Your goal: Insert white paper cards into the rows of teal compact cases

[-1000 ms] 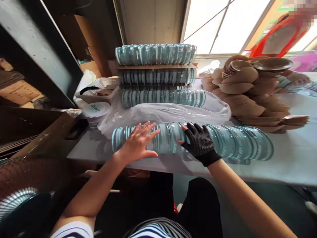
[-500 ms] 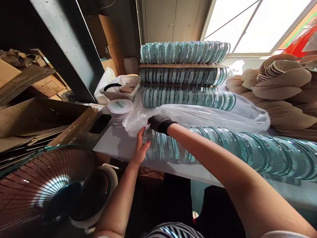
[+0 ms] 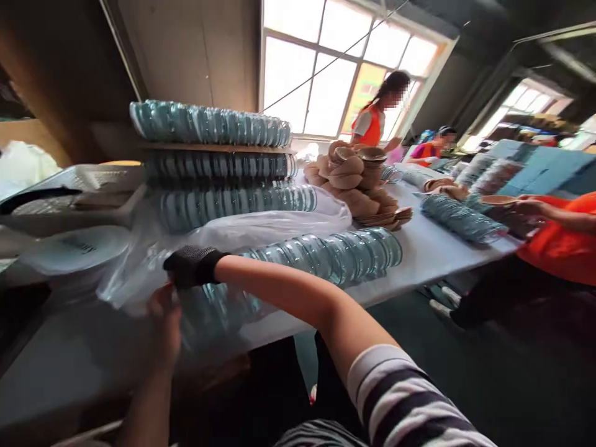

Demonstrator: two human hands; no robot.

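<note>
A long row of clear, bluish, glassy curved pieces (image 3: 335, 254) lies nested on its side along the white-covered table (image 3: 410, 248). At its near left end is my right hand (image 3: 189, 266), in a black dotted glove, with the fingers curled; what they hold is hidden. My bare left hand (image 3: 165, 320) is just below it at the same end, smeared by motion, its grip unclear. Behind the row lies a clear plastic bag (image 3: 274, 223), and a similar row of clear pieces (image 3: 242, 205) lies partly within it.
Farther back, stacked rows of clear pieces (image 3: 209, 124) rest on cardboard. Left are a white basket (image 3: 107, 177) and a stack of round white printed sheets (image 3: 74, 248). Brown curved pieces (image 3: 354, 180) are piled mid-table. Co-workers in orange vests (image 3: 370, 127) stand along the table.
The view has swung right, bringing co-workers and more of the table into sight. My hands stay together at the row's left end.
</note>
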